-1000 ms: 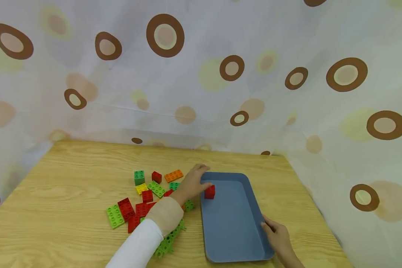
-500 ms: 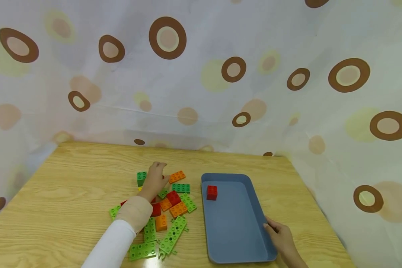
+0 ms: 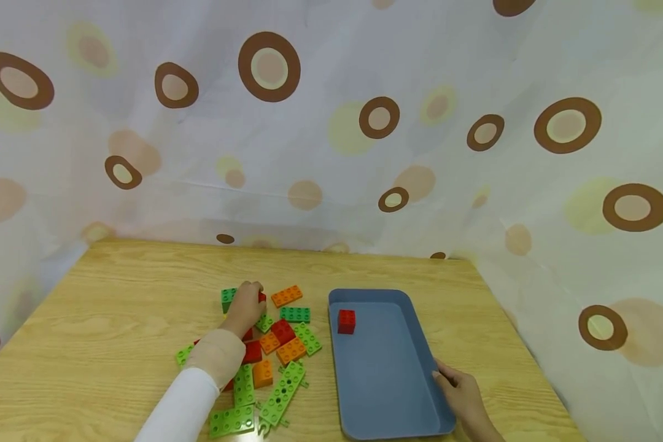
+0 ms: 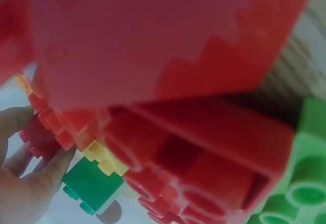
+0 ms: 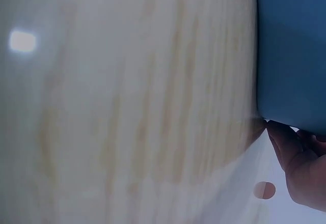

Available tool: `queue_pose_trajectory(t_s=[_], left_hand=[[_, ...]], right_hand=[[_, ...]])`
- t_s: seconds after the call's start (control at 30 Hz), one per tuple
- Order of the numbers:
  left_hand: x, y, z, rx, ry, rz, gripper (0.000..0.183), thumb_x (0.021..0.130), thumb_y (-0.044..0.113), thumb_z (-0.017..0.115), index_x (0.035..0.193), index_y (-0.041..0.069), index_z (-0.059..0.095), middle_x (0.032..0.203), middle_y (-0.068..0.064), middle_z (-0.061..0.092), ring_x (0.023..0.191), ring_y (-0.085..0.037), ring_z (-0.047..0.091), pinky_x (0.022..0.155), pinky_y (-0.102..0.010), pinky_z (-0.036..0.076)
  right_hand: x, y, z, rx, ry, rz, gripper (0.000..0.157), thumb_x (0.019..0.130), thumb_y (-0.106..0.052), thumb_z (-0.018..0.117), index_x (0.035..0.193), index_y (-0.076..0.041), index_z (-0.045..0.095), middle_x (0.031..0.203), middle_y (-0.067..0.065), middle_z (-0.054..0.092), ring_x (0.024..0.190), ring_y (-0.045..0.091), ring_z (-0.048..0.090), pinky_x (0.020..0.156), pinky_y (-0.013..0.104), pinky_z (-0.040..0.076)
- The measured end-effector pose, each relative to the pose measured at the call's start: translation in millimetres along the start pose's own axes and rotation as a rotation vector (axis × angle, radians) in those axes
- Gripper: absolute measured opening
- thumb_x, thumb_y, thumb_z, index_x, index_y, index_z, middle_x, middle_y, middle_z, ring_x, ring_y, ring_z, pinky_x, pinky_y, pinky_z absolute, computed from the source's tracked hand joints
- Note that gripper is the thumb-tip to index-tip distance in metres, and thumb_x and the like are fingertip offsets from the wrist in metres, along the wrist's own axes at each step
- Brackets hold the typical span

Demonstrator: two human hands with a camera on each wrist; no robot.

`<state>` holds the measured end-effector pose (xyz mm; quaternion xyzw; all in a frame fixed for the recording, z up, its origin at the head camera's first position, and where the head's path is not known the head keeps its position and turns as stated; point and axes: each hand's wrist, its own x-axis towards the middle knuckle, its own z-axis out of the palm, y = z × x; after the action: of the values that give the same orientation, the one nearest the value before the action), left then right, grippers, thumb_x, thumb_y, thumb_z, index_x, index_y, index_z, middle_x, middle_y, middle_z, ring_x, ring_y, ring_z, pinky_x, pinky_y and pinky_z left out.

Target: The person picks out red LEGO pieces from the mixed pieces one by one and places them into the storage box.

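My left hand [image 3: 245,307] is at the back of a loose pile of toy building bricks and pinches a small red brick [image 3: 262,297]. In the left wrist view, the fingers lie around that red brick [image 4: 39,138], beside a green brick [image 4: 94,182] and a yellow brick [image 4: 106,158]. My right hand [image 3: 461,393] grips the right rim of a blue-grey tray [image 3: 387,393], thumb over the edge. Another red brick [image 3: 346,321] sits inside the tray, near its back left corner. The right wrist view shows my right hand [image 5: 303,168] against the tray's outer wall [image 5: 293,56].
Around the left forearm lie an orange brick [image 3: 286,296], a dark green brick [image 3: 295,315], a long light green piece with hooked ends [image 3: 282,393] and several other bricks. All rest on a wooden table [image 3: 116,344]. A patterned cloth [image 3: 309,153] hangs behind.
My left hand has moved left from above the tray's red brick, left that brick in the tray, and come down on another red brick in the pile. My right hand stays on the rim.
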<state>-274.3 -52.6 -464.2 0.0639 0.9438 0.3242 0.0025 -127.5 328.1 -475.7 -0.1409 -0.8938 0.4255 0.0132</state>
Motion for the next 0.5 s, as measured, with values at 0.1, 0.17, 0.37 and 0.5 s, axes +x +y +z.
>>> queue_pose_trajectory(t_s=[0.1,0.17,0.37,0.5], left_hand=[[0.3,-1.5,0.3,0.015,-0.004,0.012,0.032,0.087,0.002,0.058,0.116,-0.012,0.055,0.11,-0.028,0.055,0.094,-0.034,0.056,0.079,-0.042,0.051],[0.3,-2.5,-0.3,0.017,-0.007,0.02,0.032,0.087,0.002,0.058,0.116,-0.012,0.056,0.11,-0.028,0.055,0.093,-0.033,0.056,0.078,-0.041,0.051],[-2.5,1.5,-4.0,-0.04,-0.006,0.024,0.033,0.087,0.004,0.06,0.116,-0.011,0.056,0.11,-0.026,0.056,0.085,-0.028,0.055,0.07,-0.036,0.051],[-1.1,7.4,-7.4,-0.07,0.021,0.072,0.033,0.086,0.003,0.061,0.116,-0.01,0.058,0.109,-0.025,0.057,0.08,-0.025,0.054,0.063,-0.03,0.049]], right_hand=[[0.6,0.2,-0.2,-0.002,-0.002,0.011,0.037,0.092,-0.005,0.05,0.126,0.01,0.049,0.128,0.028,0.049,0.117,0.041,0.051,0.084,0.039,0.052],[0.2,0.4,0.5,-0.004,-0.003,0.012,0.037,0.093,-0.005,0.05,0.126,0.01,0.049,0.127,0.028,0.049,0.117,0.041,0.051,0.084,0.039,0.052],[-1.1,2.1,0.1,-0.007,-0.009,-0.001,0.037,0.093,-0.006,0.05,0.126,0.01,0.05,0.126,0.029,0.051,0.111,0.038,0.057,0.075,0.031,0.054],[-0.6,1.3,-0.9,-0.019,-0.02,-0.022,0.037,0.093,-0.005,0.05,0.126,0.01,0.049,0.126,0.029,0.05,0.114,0.041,0.054,0.08,0.035,0.054]])
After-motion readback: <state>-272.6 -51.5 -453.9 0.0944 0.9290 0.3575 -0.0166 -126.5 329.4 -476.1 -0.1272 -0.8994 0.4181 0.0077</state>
